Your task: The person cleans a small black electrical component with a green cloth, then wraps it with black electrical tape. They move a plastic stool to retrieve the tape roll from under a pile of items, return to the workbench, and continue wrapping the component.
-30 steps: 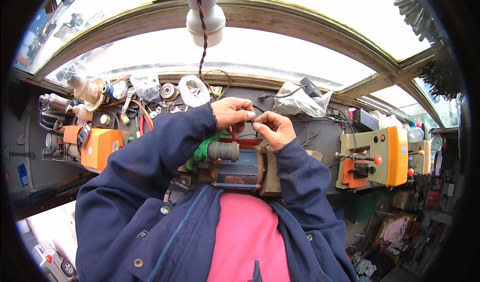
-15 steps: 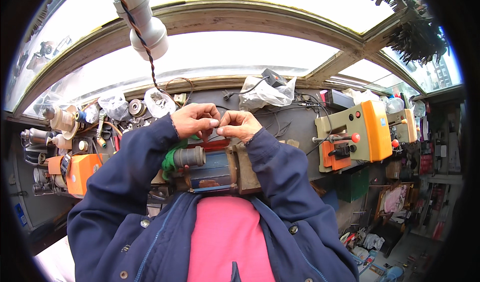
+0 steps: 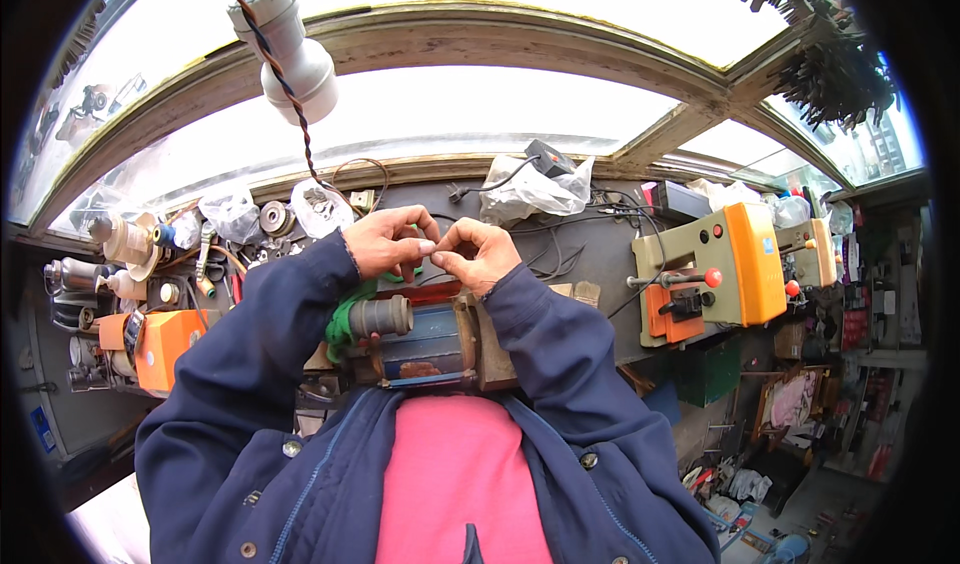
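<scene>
Both hands meet over the bench, fingertips pinched together at one spot. My left hand [image 3: 388, 241] has thumb and forefinger closed, the other fingers curled. My right hand [image 3: 478, 255] pinches against it from the right. Whatever lies between the fingertips is too small or too hidden to name. Below the hands sits a blue motor-like machine [image 3: 425, 339] with a grey cylinder [image 3: 382, 316] at its left. A green cloth [image 3: 342, 326] is wrapped about the cylinder's left end. Neither hand touches the machine.
An orange and beige key-cutting machine [image 3: 752, 264] stands at right, a smaller orange machine [image 3: 172, 349] at left. Plastic bags [image 3: 540, 192], cables and small parts line the window side. A white lamp holder [image 3: 300, 74] hangs on a twisted cord at upper left.
My right hand has shifted slightly left and its fingers have bent a little more. My left hand stays nearly still. The view has moved very slightly.
</scene>
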{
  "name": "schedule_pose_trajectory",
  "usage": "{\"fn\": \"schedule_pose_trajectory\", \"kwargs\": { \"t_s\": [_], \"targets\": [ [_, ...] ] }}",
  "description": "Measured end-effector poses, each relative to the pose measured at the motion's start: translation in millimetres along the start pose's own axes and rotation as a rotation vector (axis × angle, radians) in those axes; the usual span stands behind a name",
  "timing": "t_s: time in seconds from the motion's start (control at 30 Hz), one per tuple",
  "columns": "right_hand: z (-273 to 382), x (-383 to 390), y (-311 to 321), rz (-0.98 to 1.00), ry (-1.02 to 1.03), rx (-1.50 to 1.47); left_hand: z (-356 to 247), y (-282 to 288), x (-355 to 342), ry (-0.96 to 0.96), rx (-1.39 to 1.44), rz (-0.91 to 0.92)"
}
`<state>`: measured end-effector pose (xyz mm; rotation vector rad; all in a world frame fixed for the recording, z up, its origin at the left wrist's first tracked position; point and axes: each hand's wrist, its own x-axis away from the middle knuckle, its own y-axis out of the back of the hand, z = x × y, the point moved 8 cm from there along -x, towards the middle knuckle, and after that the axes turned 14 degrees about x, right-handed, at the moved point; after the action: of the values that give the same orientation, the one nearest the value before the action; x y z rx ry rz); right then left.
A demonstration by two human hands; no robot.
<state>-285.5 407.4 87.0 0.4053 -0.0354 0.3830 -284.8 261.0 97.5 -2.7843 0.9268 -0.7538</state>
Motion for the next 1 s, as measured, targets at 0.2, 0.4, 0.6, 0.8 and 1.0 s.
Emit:
{"fn": "schedule_pose_trajectory", "kwargs": {
  "t_s": [0.2, 0.4, 0.6, 0.8, 1.0],
  "targets": [
    [-11, -2, -6, 0.122, -0.07, -0.169, -2, -3, 2, 0.026, 0.014, 0.019],
    [-7, -2, -1, 0.035, 0.004, -0.083, -6, -4, 1, 0.028, -0.009, 0.014],
    [-6, -3, 4, -0.049, 0.017, 0.095, -4, 0, 0, 0.009, -0.018, -0.009],
    [-19, -1, -3, 0.125, -0.129, -0.037, 0, 14, 1, 0.0, 0.08, -0.085],
    [-29, -1, -15, 0.237, -0.147, -0.018, 1, 25, 3, 0.028, 0.091, -0.143]
  ]
}}
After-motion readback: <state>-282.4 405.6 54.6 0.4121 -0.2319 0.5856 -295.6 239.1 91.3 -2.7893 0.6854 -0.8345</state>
